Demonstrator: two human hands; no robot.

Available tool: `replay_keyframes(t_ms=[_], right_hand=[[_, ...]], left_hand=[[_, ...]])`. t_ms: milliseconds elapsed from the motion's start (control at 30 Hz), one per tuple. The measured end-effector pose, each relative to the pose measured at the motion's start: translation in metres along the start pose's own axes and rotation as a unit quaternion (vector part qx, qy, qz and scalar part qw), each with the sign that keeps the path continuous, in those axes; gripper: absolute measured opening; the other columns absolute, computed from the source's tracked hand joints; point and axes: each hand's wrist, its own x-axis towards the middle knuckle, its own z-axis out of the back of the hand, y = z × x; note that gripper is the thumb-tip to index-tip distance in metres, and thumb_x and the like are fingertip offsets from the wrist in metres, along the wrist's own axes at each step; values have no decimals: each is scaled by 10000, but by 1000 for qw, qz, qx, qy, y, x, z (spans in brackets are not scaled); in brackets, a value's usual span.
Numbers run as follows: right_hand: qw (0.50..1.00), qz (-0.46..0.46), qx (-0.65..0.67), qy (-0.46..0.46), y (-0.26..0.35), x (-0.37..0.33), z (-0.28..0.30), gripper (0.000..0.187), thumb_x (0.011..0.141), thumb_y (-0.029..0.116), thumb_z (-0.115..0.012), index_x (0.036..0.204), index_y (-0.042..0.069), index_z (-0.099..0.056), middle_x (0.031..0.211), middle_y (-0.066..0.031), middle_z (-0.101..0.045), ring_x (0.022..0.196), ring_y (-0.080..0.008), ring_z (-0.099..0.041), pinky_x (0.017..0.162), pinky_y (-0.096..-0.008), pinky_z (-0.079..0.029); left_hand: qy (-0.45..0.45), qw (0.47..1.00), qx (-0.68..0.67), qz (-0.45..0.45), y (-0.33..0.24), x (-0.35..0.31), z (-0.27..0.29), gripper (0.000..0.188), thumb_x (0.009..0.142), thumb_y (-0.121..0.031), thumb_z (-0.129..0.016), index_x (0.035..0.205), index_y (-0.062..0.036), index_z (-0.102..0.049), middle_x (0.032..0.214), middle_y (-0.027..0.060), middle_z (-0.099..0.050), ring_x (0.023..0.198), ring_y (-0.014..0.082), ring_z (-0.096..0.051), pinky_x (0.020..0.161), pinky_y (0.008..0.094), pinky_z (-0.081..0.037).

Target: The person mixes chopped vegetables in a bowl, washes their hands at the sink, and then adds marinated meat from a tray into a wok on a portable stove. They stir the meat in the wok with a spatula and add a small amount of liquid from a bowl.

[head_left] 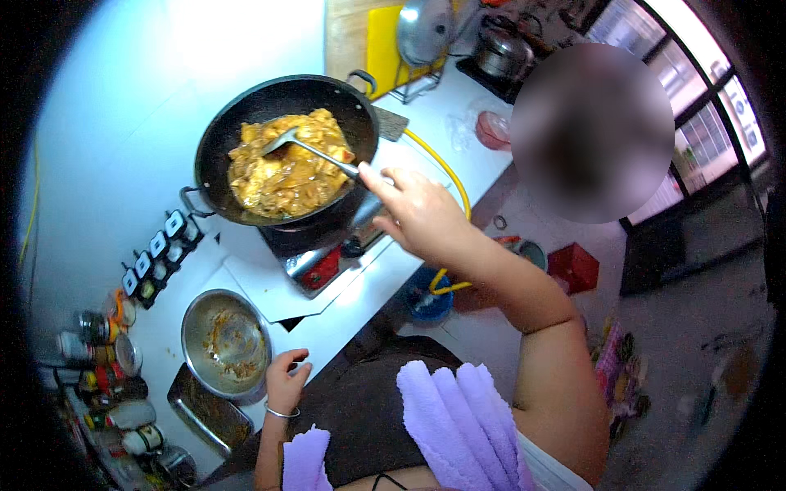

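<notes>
A black two-handled wok [214, 135] sits on a gas stove [315, 266], with chunky food [286, 184] in brown sauce inside. The head of a metal spatula [321, 155] rests in the food, and its dark handle slants toward the wok's right rim. My right hand [422, 209] is on the handle's end, index finger lying along it and thumb apart; the palm side is hidden. My left hand [286, 381] hangs beside a steel bowl [192, 327] smeared with sauce. Its fingers are loosely bent and apart, holding nothing.
A stained metal tray [209, 413] lies by the bowl. Spice boxes [160, 254] and several bottles and jars [123, 413] line the left side. A yellow hose [454, 176] runs from the stove over the counter edge. A pot [501, 53] and lid [424, 31] stand behind.
</notes>
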Motion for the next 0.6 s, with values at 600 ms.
replay_keyframes(t_ms=[600], right_hand=[[918,-396,21,-21,-203,-432,25,540,845,180,-628,1341,56,-454,1187,-198,-563,1085,-360,-548,936,-411,-441]], left_hand=[[273,950,134,-73,-71,19,-260,314,792,-149,-699,1065,-3,-649,980,131,-665,890,230,-643,794,331,-505]])
